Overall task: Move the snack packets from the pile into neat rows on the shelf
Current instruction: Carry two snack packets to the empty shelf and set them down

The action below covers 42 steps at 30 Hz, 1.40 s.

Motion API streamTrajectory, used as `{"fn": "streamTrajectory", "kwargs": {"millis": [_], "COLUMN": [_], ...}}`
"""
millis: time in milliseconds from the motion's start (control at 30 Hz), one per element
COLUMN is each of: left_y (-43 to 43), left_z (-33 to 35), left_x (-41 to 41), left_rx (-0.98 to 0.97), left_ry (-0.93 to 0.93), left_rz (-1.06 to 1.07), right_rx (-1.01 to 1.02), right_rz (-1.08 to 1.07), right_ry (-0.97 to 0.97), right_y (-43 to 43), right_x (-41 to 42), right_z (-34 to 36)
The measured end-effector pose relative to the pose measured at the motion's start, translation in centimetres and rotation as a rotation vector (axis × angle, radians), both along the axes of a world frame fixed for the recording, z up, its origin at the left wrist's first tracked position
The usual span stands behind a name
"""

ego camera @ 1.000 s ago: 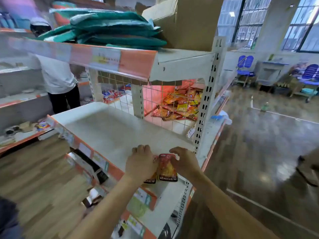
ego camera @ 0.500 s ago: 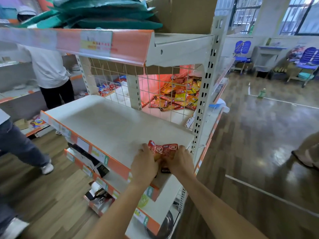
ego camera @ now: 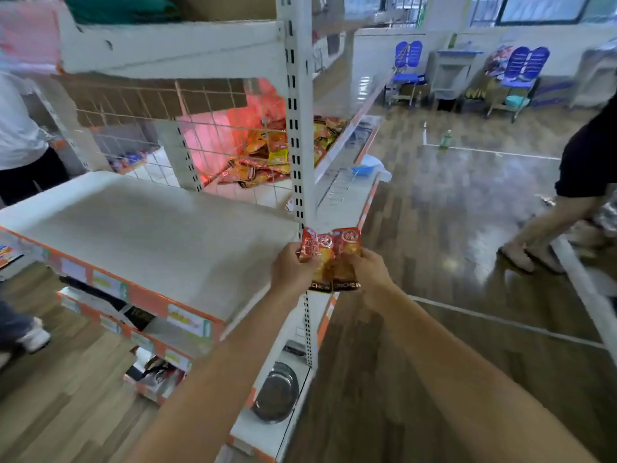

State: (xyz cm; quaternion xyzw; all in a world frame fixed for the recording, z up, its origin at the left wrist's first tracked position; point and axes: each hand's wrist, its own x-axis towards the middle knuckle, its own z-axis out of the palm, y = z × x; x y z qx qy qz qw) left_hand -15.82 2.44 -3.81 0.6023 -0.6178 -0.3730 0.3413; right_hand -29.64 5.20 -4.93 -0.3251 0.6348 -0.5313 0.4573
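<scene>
I have both hands up at the near right corner of the shelf (ego camera: pixel 150 235). My left hand (ego camera: pixel 292 269) grips the left one of two snack packets (ego camera: pixel 330 255), with fingers curled round its left edge. My right hand (ego camera: pixel 367 272) pinches the right one by its right edge. The packets stand upright, side by side, with their inner edges meeting. Both are red and orange, with a black band at the bottom that ends in "CHEW". They are in front of the white upright post (ego camera: pixel 297 128) at the shelf's right end, and I cannot tell whether they touch the board.

The shelf's pale top runs off to the left, with an orange price strip (ego camera: pixel 140 295) along its near edge. Behind it, through the wire mesh (ego camera: pixel 140 128), the pile (ego camera: pixel 263 158) of orange and red packets lies on the far side. On a lower level close to me lies a steel bowl (ego camera: pixel 275 392).

At the far left stands a person in a white top (ego camera: pixel 16 128). At the right a person in a dark top (ego camera: pixel 581 182) bends over the wooden floor (ego camera: pixel 434 228). Blue chairs (ego camera: pixel 409 58) stand by the far wall.
</scene>
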Motion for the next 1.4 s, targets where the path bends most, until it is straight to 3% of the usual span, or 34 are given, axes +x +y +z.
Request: {"fn": "streamTrajectory", "kwargs": {"millis": [300,667,1400], "left_y": [2.3,0.0,-30.8], "left_z": [-0.3,-1.8,-4.2], "left_x": [-12.8,-21.9,-40.3], "left_rx": [0.249,0.328,0.402], "left_ry": [0.340,0.356,0.342], "left_rz": [-0.067,-0.112,-0.332], "right_rx": [0.010,0.043,0.039], "right_rz": [-0.140,-0.202,-0.397], "right_ry": [-0.053,-0.161,-0.285], "right_y": [4.4,3.4,-24.2], "right_x": [-12.8,-22.4,-42.6], "right_z": [-0.6,-3.4,-6.0]}}
